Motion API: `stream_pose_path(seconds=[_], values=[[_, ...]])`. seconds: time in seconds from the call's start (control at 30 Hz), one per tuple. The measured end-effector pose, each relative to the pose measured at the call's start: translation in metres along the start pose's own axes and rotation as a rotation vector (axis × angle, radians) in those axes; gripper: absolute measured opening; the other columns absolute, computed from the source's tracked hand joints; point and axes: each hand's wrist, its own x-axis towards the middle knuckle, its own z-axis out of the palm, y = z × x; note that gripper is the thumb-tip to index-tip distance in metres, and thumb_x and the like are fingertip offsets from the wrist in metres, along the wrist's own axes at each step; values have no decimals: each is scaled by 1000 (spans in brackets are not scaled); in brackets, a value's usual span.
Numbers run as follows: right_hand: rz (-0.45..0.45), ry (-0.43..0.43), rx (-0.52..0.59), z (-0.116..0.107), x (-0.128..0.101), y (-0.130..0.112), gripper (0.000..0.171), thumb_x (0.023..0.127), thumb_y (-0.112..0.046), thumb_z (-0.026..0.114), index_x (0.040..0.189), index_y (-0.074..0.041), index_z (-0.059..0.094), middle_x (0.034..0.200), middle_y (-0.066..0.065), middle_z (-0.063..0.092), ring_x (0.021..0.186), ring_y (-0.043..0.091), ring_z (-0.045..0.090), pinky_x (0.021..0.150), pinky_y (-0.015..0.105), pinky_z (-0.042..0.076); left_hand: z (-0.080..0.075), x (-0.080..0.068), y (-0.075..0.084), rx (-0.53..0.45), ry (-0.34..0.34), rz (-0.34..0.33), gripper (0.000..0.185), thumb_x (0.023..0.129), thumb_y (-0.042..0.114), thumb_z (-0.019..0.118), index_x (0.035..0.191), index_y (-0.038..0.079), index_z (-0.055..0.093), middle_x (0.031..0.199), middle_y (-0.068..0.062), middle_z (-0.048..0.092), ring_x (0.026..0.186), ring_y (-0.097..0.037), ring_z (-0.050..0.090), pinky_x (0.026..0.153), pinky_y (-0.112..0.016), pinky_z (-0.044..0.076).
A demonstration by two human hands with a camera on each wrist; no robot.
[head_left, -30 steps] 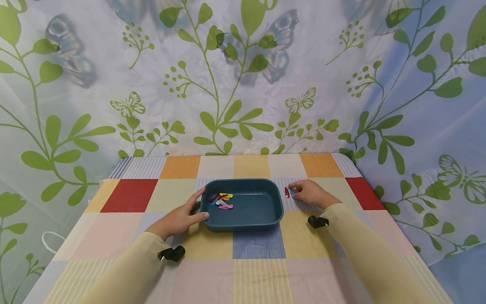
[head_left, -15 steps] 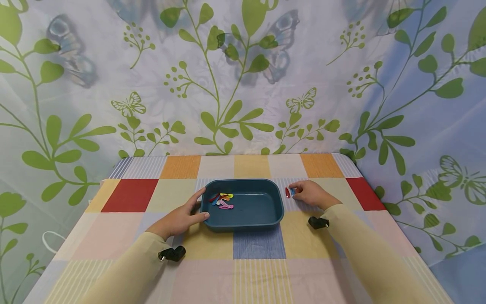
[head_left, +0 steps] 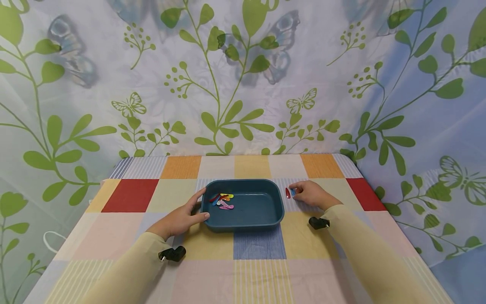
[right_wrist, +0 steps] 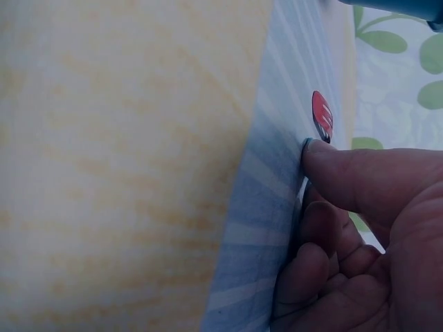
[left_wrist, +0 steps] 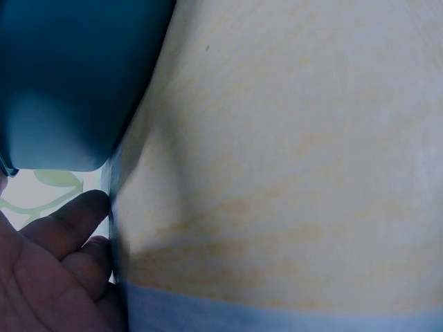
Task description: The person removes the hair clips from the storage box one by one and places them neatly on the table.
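Observation:
My left hand (head_left: 182, 217) rests on the left end of a dark teal plastic tray (head_left: 247, 228), thumb and index fingertip at its rim, fingers fairly straight. Inside the tray's left part lies a small pile of snap hair clips (head_left: 224, 202) in pink, yellow, red, blue and other colours. To the right of the tray, my right hand (head_left: 311, 194) pinches a blue hair clip (head_left: 292, 192) at the cloth, mostly hidden by the fingers. Just left of those fingertips lies a red hair clip (head_left: 287, 193), also seen beyond the thumb in the right wrist view.
A patchwork-checked cloth (head_left: 258, 278) covers the table. Behind it hangs a curtain (head_left: 235, 84) printed with leaves and butterflies. A white cable loop (head_left: 51, 241) shows beside the table's left edge.

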Motion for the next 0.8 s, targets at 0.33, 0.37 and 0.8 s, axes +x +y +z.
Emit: stream_pose_path(seconds=[0.33, 0.37, 0.8], values=[[-5, -1, -13, -1, -1, 1, 43, 97, -11, 72, 139, -3, 67, 101, 9, 67, 91, 23, 57, 80, 34, 50, -1, -2, 0, 8, 3, 0, 89, 101, 51, 66, 169, 42, 9, 168, -23, 37, 155, -47, 35, 120, -73, 31], [-3, -3, -14, -1, -1, 1, 43, 98, -12, 72, 139, -3, 67, 102, 9, 68, 92, 23, 57, 82, 35, 52, -1, -2, 1, 5, 2, -1, 89, 101, 51, 66, 169, 43, 9, 168, -22, 37, 155, -47, 35, 120, -72, 31], [-12, 29, 60, -15, -5, -7, 47, 98, -11, 66, 143, 0, 62, 102, 11, 69, 88, 22, 58, 77, 32, 48, 0, -1, 1, 1, -2, -2, 88, 102, 50, 65, 169, 43, 9, 168, -21, 37, 156, -46, 34, 121, -72, 29]])
